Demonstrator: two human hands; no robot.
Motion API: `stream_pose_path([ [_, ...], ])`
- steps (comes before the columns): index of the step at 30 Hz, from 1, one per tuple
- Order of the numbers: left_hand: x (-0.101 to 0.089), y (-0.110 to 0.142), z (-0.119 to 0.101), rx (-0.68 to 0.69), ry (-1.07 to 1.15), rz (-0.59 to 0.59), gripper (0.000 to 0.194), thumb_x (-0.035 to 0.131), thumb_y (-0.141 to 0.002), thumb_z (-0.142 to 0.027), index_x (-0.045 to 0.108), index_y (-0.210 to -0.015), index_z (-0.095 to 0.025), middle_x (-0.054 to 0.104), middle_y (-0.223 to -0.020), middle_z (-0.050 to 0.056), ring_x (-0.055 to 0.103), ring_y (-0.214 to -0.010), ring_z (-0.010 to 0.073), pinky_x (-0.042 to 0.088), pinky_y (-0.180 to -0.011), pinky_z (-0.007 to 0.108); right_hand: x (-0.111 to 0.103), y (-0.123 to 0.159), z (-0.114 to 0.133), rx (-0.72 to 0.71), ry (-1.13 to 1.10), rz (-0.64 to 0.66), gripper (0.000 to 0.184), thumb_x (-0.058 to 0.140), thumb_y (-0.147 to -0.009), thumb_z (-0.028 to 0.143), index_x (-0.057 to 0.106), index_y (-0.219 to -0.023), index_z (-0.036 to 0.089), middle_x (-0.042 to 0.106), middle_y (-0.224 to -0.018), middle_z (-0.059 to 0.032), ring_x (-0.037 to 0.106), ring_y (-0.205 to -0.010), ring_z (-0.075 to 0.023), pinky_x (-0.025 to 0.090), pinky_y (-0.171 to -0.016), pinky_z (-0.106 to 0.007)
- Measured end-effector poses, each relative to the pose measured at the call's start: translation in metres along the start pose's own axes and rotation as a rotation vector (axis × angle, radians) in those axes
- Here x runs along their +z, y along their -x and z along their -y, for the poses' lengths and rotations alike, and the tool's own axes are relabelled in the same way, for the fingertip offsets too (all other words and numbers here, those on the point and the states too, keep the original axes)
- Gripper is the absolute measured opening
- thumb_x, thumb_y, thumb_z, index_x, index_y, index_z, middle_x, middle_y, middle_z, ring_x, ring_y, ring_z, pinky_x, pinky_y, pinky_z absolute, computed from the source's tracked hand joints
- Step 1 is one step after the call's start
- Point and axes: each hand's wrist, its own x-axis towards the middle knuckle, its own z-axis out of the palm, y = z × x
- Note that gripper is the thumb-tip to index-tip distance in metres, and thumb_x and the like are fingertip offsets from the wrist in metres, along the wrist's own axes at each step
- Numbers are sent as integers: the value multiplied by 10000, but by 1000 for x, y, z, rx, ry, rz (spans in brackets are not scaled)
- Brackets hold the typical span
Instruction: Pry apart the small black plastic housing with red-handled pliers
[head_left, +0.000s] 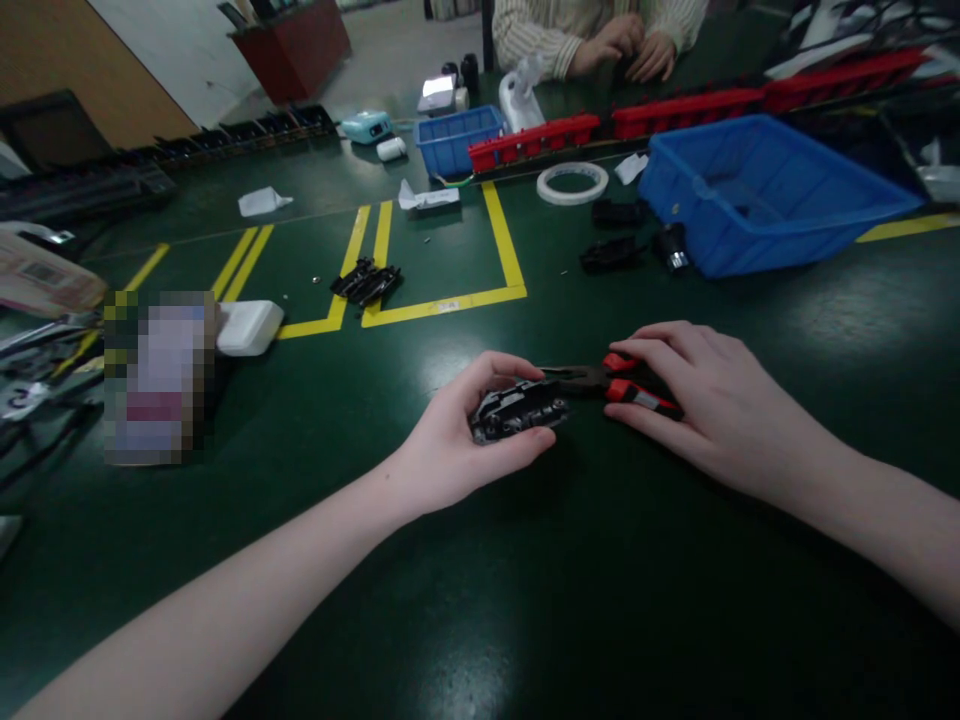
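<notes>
Between the thumb and fingers of my left hand (457,430) is a small black plastic housing (521,408), its hollow, detailed side turned up. My right hand (705,400) has its fingers around the red-and-black handles of a pair of pliers (581,377). The pliers' dark jaws point left and reach behind the housing's far edge, close to my left fingertips. I cannot tell whether the jaws touch the housing. Farther off on the green table lies a small pile of black plastic parts (367,283).
A large blue bin (772,200) stands at the right, black pieces (611,252) and a tape roll (572,184) beside it. Farther back are a smaller blue bin (459,140) and red strips (686,112). A white case (250,328) lies left. Across the table sits a person (600,40).
</notes>
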Motion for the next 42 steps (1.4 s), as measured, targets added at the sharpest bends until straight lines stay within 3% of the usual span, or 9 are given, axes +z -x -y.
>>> stream_pose_path([
  [3, 0, 1, -2, 14, -33, 22, 356, 660, -816, -289, 530, -1118, -153, 635, -1050, 59, 617, -900, 160, 500, -765, 270, 0, -3, -1, -17, 25, -17, 492, 424, -897, 541, 552, -1116, 120, 580, -1076, -152, 564, -929, -290, 483, -760, -466],
  [7, -1, 2, -5, 31, -121, 49, 338, 638, -839, -311, 567, -1134, -163, 644, -1055, 49, 614, -908, 164, 497, -756, 264, -12, -2, -7, -51, -14, -149, 391, 527, -860, 500, 572, -1022, 147, 607, -987, -122, 596, -843, -252, 496, -683, -398],
  [12, -2, 3, -4, 33, -99, 110, 376, 650, -840, -337, 582, -1163, -156, 663, -1075, 49, 627, -940, 173, 504, -777, 268, -38, 4, -9, -227, 69, -272, 318, 615, -829, 424, 552, -1015, 175, 637, -946, -103, 621, -829, -214, 479, -656, -325],
  [16, -1, 2, -1, 44, -56, 128, 396, 686, -815, -341, 593, -1149, -150, 677, -1052, 49, 637, -897, 166, 510, -772, 277, -49, 9, -5, -290, 97, -223, 317, 578, -849, 435, 545, -1038, 184, 653, -915, -90, 633, -801, -205, 477, -652, -323],
  [21, -1, 0, 1, 49, -46, 135, 462, 744, -761, -357, 593, -1149, -159, 683, -1031, 50, 646, -901, 184, 512, -773, 291, -47, 13, -3, -375, 96, -179, 374, 566, -837, 509, 536, -1061, 210, 661, -933, -90, 637, -775, -216, 500, -631, -346],
  [30, -1, 0, 0, 66, -83, 156, 459, 739, -769, -351, 584, -1152, -148, 673, -1034, 48, 639, -912, 181, 502, -775, 283, -43, 16, -1, -330, -37, -128, 342, 585, -829, 478, 576, -1052, 219, 670, -952, -93, 648, -767, -264, 522, -615, -411],
  [38, -1, -1, -1, 67, -48, 164, 438, 746, -765, -312, 584, -1137, -148, 668, -1038, 39, 641, -914, 170, 506, -782, 271, -45, 13, 5, -314, -68, -78, 286, 585, -835, 473, 562, -966, 220, 655, -821, -37, 639, -672, -165, 505, -532, -282],
  [42, -1, 0, -1, 75, -43, 174, 441, 747, -766, -306, 584, -1137, -132, 663, -1044, 38, 638, -912, 161, 504, -777, 264, -45, 12, 5, -308, -56, -76, 300, 552, -853, 497, 558, -957, 215, 643, -818, -39, 627, -677, -153, 491, -541, -273],
])
